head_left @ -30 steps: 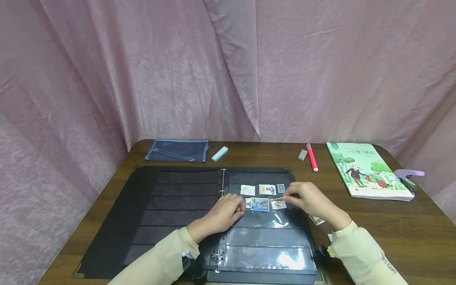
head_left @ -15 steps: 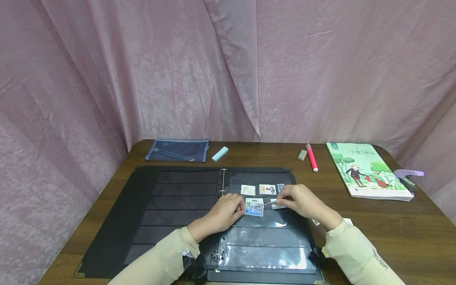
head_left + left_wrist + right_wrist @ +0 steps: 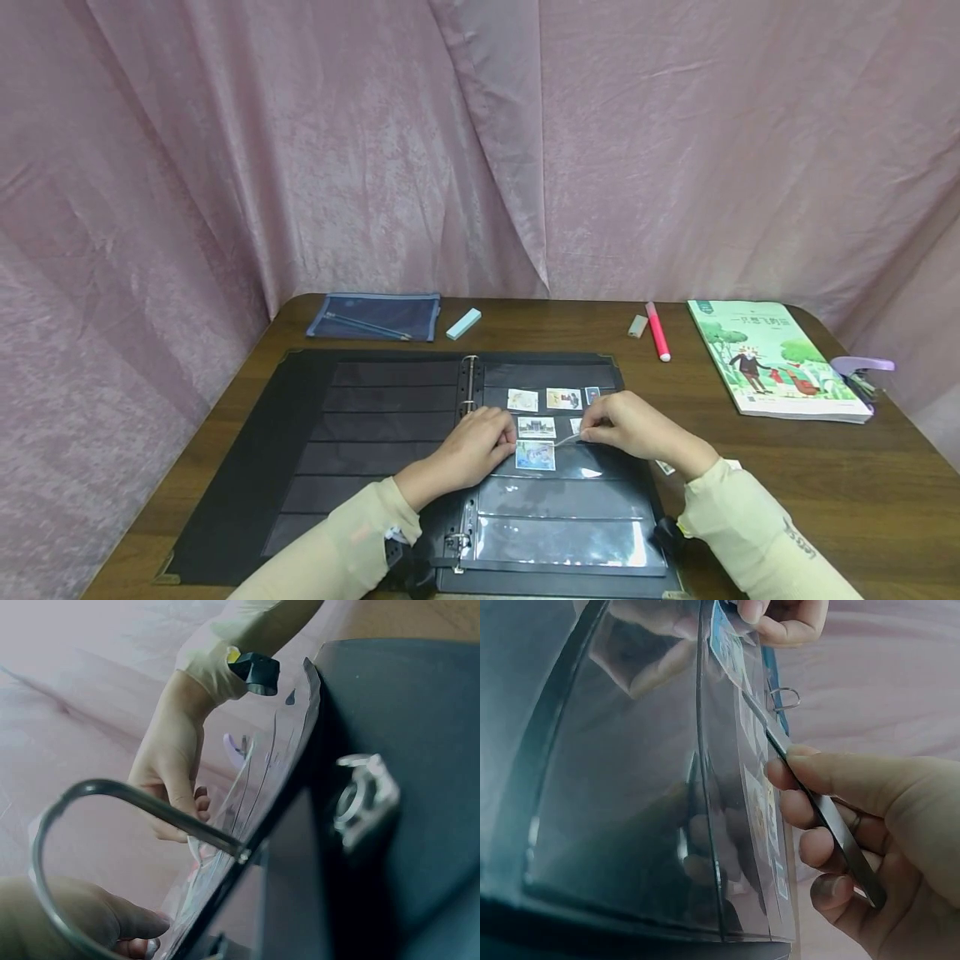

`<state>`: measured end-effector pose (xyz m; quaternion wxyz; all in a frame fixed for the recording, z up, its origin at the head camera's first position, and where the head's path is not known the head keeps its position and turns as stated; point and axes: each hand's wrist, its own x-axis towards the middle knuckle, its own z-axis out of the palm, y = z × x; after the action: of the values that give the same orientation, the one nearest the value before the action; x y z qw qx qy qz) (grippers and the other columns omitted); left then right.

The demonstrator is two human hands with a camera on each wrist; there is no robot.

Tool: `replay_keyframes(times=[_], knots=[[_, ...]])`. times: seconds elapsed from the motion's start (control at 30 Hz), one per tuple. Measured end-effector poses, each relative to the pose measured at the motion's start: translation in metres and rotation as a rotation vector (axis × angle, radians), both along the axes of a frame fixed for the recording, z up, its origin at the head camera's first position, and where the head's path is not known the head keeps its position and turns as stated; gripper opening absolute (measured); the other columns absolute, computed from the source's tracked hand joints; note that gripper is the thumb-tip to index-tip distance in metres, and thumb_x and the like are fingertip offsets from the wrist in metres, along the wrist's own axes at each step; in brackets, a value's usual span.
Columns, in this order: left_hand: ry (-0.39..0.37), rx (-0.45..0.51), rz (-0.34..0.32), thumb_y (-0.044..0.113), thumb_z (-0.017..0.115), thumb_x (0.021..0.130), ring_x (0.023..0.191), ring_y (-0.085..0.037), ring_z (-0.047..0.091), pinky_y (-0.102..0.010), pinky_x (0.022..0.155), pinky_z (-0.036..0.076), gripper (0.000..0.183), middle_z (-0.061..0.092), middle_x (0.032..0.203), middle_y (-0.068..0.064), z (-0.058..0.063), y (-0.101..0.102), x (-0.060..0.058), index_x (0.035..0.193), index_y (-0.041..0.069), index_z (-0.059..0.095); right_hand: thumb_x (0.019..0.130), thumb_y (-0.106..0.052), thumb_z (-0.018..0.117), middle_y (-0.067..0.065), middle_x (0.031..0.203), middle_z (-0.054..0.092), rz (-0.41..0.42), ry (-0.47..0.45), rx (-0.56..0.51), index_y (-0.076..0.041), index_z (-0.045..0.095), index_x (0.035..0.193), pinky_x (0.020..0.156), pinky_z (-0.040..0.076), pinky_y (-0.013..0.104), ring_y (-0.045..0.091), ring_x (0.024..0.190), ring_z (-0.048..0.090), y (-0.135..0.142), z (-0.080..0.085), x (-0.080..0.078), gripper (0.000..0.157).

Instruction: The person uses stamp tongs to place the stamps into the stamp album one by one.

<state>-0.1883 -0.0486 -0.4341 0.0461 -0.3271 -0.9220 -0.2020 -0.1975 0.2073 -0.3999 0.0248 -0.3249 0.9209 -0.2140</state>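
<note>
A blue picture stamp (image 3: 535, 456) lies on the right-hand page of a black ring-binder stamp album (image 3: 225, 467), just below a grey building stamp (image 3: 536, 427). My right hand (image 3: 626, 425) pinches metal tweezers (image 3: 825, 814), whose tips touch or nearly touch the blue stamp's edge. My left hand (image 3: 468, 446) rests at the page's inner side, left of the blue stamp. In the right wrist view, the left thumb and finger (image 3: 791, 630) pinch what looks like the clear pocket film beside that stamp. Another stamp (image 3: 575, 426) is partly hidden by my right hand.
Several stamps (image 3: 564, 399) sit in the row above. Loose stamps (image 3: 665, 467) lie under my right forearm. Behind the album are a mesh pouch (image 3: 372, 317), a pale blue block (image 3: 462, 323), a pink marker (image 3: 657, 332) and a green book (image 3: 780, 358).
The blue stamp has moved slightly left and toward me, uncovering the building stamp. My right hand, with the tweezers, has shifted a little left and nearer. The left hand stays put.
</note>
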Motion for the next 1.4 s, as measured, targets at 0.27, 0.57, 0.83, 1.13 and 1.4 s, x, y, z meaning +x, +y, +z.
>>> replay_keyframes(times=[0.27,0.57,0.83,1.13,1.4], knots=[[-0.001,-0.001,-0.002,0.022,0.060,0.084,0.074,-0.005,0.040,-0.021,0.071,0.033,0.012,0.045,0.074,0.012,0.001,0.002,0.000,0.078,0.022,0.051,0.080,-0.017,0.065,-0.013,0.070,0.060,0.036,-0.033,0.022,-0.017,0.067,0.074,0.063,0.043,0.019,-0.002,0.065,0.048,0.002,0.003,-0.003,0.007],[-0.016,-0.002,0.001,0.022,0.060,0.084,0.073,-0.005,0.040,-0.021,0.072,0.033,0.012,0.045,0.073,0.012,0.002,0.006,-0.001,0.077,0.022,0.051,0.080,-0.016,0.064,-0.012,0.070,0.060,0.066,-0.046,0.033,-0.017,0.067,0.074,0.063,0.043,0.019,-0.003,0.066,0.047,0.008,0.006,-0.006,0.007],[-0.005,-0.011,-0.004,0.022,0.060,0.084,0.072,-0.005,0.040,-0.021,0.070,0.034,0.011,0.045,0.072,0.012,-0.001,0.006,0.002,0.077,0.022,0.052,0.079,-0.018,0.065,-0.011,0.072,0.062,0.037,-0.044,0.052,-0.017,0.068,0.075,0.062,0.043,0.019,-0.003,0.065,0.047,0.016,0.009,-0.006,0.005],[0.009,-0.004,-0.005,0.021,0.061,0.083,0.071,-0.005,0.040,-0.021,0.070,0.034,0.011,0.046,0.071,0.011,-0.003,0.005,0.002,0.076,0.021,0.052,0.080,-0.019,0.064,-0.011,0.074,0.063,0.004,-0.066,0.059,-0.017,0.068,0.079,0.061,0.043,0.019,-0.003,0.065,0.048,0.024,0.024,-0.004,0.005],[-0.008,-0.008,0.018,0.021,0.061,0.083,0.072,-0.004,0.041,-0.021,0.070,0.034,0.011,0.045,0.072,0.012,0.000,0.000,0.001,0.078,0.021,0.052,0.080,-0.019,0.064,-0.012,0.073,0.062,-0.016,-0.047,0.056,-0.018,0.068,0.079,0.060,0.043,0.018,-0.003,0.064,0.048,0.036,0.047,-0.001,0.004]])
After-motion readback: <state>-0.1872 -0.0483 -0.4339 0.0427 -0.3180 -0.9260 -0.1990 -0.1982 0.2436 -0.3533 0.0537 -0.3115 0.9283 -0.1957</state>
